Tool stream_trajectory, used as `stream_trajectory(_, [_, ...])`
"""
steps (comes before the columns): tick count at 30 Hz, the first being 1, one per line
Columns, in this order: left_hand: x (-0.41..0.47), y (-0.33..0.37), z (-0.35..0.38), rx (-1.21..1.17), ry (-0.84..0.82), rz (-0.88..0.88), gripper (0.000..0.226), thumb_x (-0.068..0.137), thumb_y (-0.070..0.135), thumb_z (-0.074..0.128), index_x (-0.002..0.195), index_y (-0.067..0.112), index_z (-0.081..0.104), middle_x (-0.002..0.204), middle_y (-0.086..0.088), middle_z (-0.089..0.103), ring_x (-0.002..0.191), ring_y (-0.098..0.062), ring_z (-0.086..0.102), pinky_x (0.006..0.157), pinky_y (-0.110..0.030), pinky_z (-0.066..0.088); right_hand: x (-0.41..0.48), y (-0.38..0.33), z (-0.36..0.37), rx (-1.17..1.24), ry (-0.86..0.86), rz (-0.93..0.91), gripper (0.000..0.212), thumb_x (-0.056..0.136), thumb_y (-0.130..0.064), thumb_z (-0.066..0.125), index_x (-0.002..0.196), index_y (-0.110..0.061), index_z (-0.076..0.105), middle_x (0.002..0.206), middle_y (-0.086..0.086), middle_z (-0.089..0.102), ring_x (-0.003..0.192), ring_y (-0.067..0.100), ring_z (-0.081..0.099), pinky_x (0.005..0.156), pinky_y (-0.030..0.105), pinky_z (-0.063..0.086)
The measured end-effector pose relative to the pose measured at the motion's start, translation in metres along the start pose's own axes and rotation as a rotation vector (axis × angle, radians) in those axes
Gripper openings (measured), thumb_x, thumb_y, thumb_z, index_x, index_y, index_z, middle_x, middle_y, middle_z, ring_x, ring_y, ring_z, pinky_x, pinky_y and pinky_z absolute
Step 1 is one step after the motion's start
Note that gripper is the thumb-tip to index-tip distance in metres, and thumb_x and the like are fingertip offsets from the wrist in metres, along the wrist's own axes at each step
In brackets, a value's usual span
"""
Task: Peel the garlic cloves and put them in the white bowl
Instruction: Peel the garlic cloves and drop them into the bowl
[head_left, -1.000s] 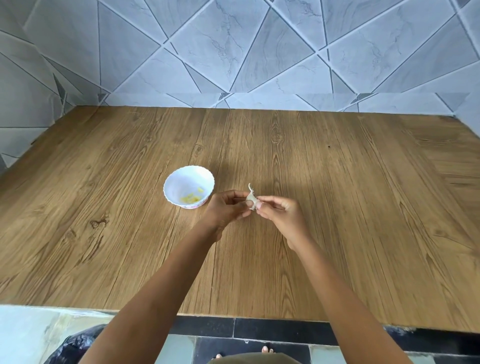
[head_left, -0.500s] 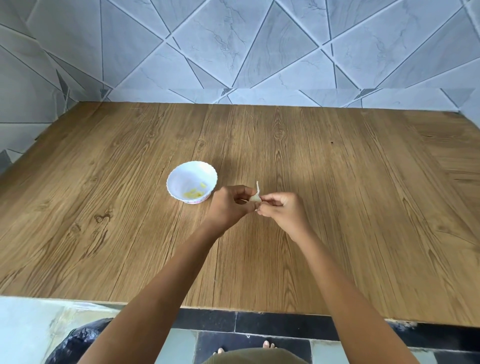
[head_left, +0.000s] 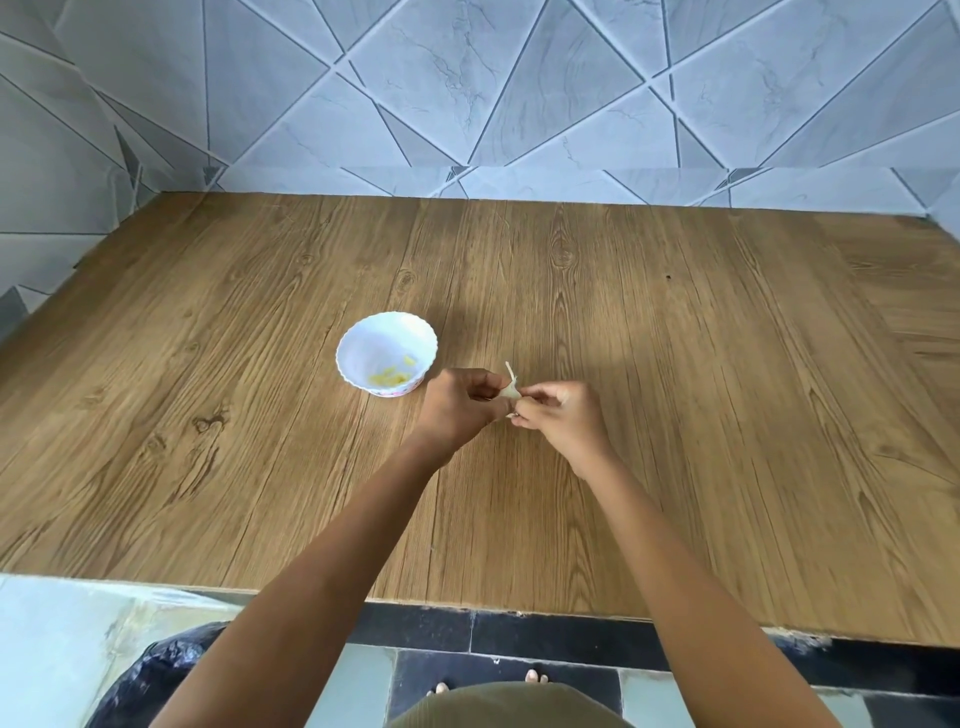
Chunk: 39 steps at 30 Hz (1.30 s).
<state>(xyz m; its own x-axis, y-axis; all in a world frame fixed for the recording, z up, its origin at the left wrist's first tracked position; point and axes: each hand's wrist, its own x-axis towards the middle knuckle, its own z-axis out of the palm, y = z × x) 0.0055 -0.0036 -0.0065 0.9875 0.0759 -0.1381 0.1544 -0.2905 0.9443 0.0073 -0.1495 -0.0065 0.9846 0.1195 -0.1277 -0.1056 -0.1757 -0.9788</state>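
A small pale garlic clove (head_left: 510, 391) with a thin strip of skin sticking up is held just above the wooden table (head_left: 675, 415). My left hand (head_left: 460, 408) pinches the clove from the left and my right hand (head_left: 558, 421) pinches it from the right, fingertips meeting at the clove. The white bowl (head_left: 387, 354) with a scalloped rim stands just left of my left hand. A few yellowish peeled pieces (head_left: 392, 376) lie at its bottom.
Grey tiled walls close the table at the back and left. The table's front edge runs along the bottom, with a dark plastic bag (head_left: 150, 675) on the floor below at the left and toes (head_left: 535, 675) showing.
Both hands stay together on the clove near the bowl, shifting only slightly. The skin strip sticking up from the clove has changed angle a little.
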Motion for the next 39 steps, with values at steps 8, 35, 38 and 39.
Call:
stream_trajectory(8, [0.003,0.000,-0.006,-0.034,-0.089,-0.024,0.027,0.072,0.015,0.082,0.095,0.009,0.070,0.094,-0.013,0.071,0.087,-0.025,0.069,0.080,-0.032,0.057,0.005,0.007,-0.005,0.195,-0.033,0.095,0.021,0.083,-0.003,0.067,0.103,0.003,0.067,0.084,0.005,0.070,0.071,0.007,0.070,0.067,0.014,0.053])
stream_trajectory(35, [-0.006,-0.005,0.005,-0.034,0.013,0.021,0.016,0.075,0.005,0.077,0.087,0.013,0.070,0.086,-0.010,0.072,0.079,-0.019,0.066,0.079,-0.031,0.055,0.010,0.006,0.003,-0.172,0.007,-0.021,0.014,0.074,-0.002,0.066,0.085,-0.008,0.073,0.072,0.010,0.071,0.071,0.025,0.070,0.072,0.039,0.057])
stream_trajectory(38, [-0.007,-0.005,0.006,-0.061,0.003,0.011,0.017,0.075,0.007,0.078,0.089,0.012,0.071,0.086,-0.008,0.072,0.079,-0.018,0.067,0.078,-0.028,0.055,0.008,0.005,0.003,-0.122,0.038,-0.009,0.016,0.078,0.002,0.064,0.080,-0.013,0.071,0.075,0.009,0.071,0.069,0.020,0.071,0.072,0.035,0.059])
stream_trajectory(39, [-0.008,-0.005,0.005,-0.069,0.001,0.003,0.017,0.075,0.007,0.078,0.089,0.012,0.071,0.084,-0.006,0.072,0.078,-0.016,0.067,0.078,-0.026,0.055,0.009,0.005,0.001,-0.097,0.026,0.007,0.017,0.079,0.002,0.064,0.080,-0.013,0.070,0.075,0.007,0.070,0.069,0.019,0.071,0.072,0.033,0.059])
